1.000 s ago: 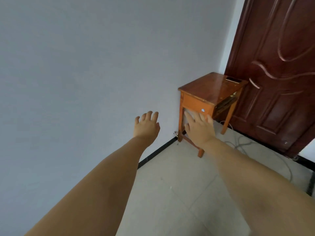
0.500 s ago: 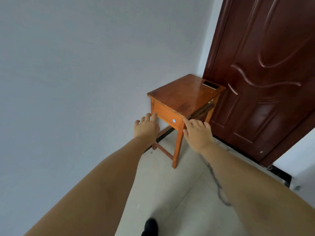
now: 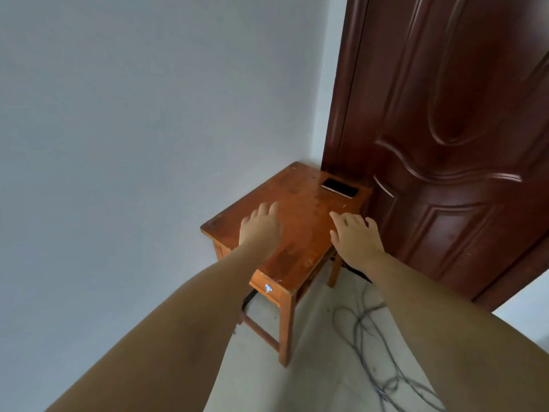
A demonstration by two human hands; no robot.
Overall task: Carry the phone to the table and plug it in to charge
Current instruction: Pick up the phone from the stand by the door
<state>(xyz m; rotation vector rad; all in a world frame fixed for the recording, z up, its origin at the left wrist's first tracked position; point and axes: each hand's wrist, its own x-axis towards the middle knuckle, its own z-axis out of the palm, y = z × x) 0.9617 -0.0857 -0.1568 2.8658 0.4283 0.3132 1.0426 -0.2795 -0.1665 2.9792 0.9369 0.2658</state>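
A black phone [image 3: 340,187] lies flat, screen up, at the far right corner of a small orange wooden table [image 3: 300,203] that stands in the room's corner. My left hand [image 3: 260,227] hovers palm down over the table's left half, fingers apart, holding nothing. My right hand [image 3: 355,237] is spread over the table's right edge, also empty, a short way in front of the phone. Neither hand touches the phone.
A dark red-brown panelled door [image 3: 451,138] stands right behind and beside the table. The grey wall [image 3: 133,129] runs along the left. A tangle of grey cable [image 3: 371,346] lies on the pale tiled floor to the table's right. The table has a front drawer with a small knob [image 3: 268,288].
I have come closer to the table, which now fills the middle of the view. Both hands have moved from in front of the table to above its top.
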